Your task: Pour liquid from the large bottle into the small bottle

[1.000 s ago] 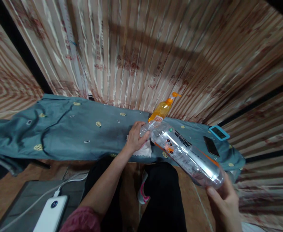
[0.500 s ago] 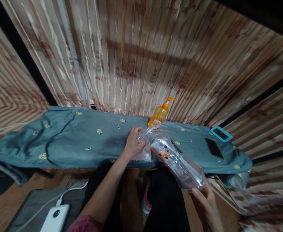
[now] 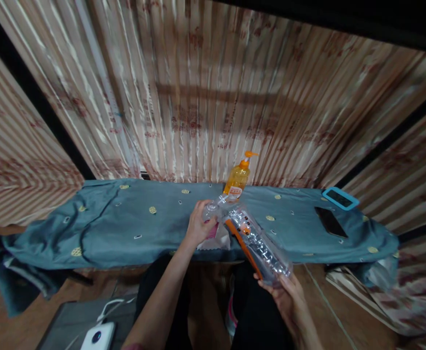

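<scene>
Gripping low: right hand [image 3: 285,294] curled round the base of the clear plastic bottle [image 3: 262,249], slanted over the near edge of the teal cloth [image 3: 107,226]. Left hand [image 3: 198,226] pinches the neck end. Thin wall may buckle if squeezed. White-and-pink packet [image 3: 219,239] below left hand; orange pump bottle [image 3: 237,179] just beyond, could tip if nudged. Phone [image 3: 330,222], blue-framed device [image 3: 340,198] off right.

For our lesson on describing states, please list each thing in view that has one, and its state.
Clear bottle: slanted, neck end in left hand, base end in right hand.
Pump bottle: standing, pump head on.
White packet: lying, partly hidden.
Phone: flat, screen dark.
Power bank: cable attached.
Cloth: spread, creased, overhanging.
</scene>
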Motion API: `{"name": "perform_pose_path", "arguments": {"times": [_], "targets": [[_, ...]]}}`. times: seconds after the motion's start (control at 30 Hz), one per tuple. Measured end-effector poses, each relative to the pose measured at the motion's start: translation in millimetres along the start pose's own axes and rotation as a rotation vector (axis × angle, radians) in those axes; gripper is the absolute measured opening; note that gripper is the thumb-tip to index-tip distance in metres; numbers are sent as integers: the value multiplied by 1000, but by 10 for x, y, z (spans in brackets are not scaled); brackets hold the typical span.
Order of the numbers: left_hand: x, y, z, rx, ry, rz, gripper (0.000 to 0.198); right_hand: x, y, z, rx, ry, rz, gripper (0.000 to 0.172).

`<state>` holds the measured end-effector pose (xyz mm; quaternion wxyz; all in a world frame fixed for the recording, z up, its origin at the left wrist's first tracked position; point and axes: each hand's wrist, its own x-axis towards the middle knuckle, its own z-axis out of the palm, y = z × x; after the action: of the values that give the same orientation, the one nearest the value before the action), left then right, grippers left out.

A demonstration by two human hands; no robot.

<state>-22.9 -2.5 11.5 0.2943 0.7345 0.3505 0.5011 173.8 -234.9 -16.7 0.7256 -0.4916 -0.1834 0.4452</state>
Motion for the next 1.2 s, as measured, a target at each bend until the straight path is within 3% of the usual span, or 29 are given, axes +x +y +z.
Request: {"name": "perform_pose_path", "arguments": {"times": [0.27,0.47,0.7,1.2], "targets": [[-23,14,47,-29,25,-34,50,78,81,8,101,-60,131,45],[-2,4,62,-27,50,-57,54,36,111,38,180,-68,150,38],[-13,-57,72,-44,80,-45,49,90,240,30,219,-70,185,46],[-59,-151,74,-141,68,-144,73,86,264,151,261,-159,288,58]]}}
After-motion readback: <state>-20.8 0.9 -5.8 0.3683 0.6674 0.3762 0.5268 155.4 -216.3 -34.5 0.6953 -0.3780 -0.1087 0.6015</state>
